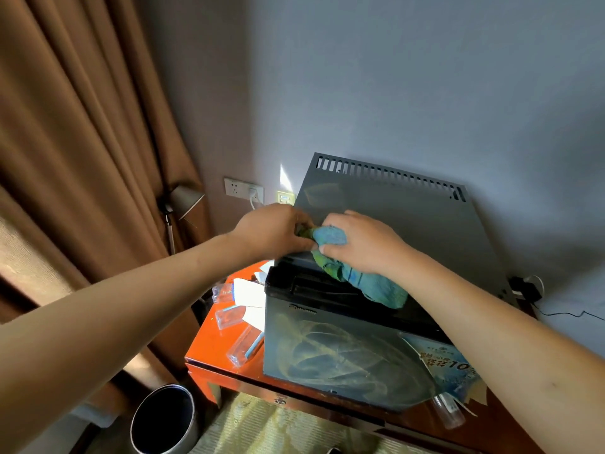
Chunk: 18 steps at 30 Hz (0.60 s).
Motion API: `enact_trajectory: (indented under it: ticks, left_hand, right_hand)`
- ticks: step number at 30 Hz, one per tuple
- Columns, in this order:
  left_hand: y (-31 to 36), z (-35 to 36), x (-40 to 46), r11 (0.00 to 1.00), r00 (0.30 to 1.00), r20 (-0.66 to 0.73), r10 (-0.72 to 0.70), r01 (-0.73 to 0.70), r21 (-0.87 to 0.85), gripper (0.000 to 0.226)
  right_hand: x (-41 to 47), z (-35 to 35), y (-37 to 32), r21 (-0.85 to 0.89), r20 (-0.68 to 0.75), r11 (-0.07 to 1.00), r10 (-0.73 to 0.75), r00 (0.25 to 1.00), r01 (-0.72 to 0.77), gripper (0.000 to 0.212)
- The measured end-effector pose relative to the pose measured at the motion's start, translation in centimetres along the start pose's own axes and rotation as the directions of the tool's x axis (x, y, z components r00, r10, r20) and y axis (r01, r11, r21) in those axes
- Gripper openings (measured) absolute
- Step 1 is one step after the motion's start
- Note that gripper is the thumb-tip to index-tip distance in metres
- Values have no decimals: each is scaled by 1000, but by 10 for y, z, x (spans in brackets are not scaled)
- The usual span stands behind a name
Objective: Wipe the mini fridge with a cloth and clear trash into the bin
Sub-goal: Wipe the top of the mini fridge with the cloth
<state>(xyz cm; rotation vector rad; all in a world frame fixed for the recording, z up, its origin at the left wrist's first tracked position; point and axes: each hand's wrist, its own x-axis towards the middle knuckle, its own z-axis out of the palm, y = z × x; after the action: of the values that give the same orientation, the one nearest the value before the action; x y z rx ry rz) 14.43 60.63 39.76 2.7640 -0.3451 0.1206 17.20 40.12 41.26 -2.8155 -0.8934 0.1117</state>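
A dark grey mini fridge (402,221) stands on an orange table (209,348) against the wall. A blue-green cloth (360,280) lies bunched at the front edge of the fridge top and hangs over the black door rim. My right hand (363,244) grips the cloth from above. My left hand (271,229) pinches the cloth's left end at the fridge's front left corner. Trash lies on the table left of the fridge: clear plastic bottles (244,345) and white paper scraps (250,293). A round metal bin (165,417) stands on the floor below the table's left corner.
Brown curtains (82,158) hang at the left. A floor lamp (183,199) and wall sockets (244,188) stand behind the table. Another clear bottle (448,411) and a printed leaflet (442,358) lie at the fridge's front right. A cable and plug (527,288) run at right.
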Motion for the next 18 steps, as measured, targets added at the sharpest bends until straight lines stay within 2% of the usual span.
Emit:
enact_trajectory:
  ticks: [5,8,13,18]
  left_hand:
    - [-18,-9,22,995,995,-27,-96,95,-21,46]
    - [-15,-11,18,996,997,-10,-71,70,-57,41]
    - [-25,-10,-15,1000,1000,20,11,-11,-9,38]
    - [-37,-15,-19,1000,1000,7,-18,18,-7,34]
  right_hand:
    - [39,1,-9,30,-3,997,69,998,-69,38]
    - [32,2,-13,14,-22,997,73,997,-73,39]
    - [5,8,-28,2,25,1000,-20,999,20,37]
    - [18,12,-40,-54,-6,998,-43,999,42,36]
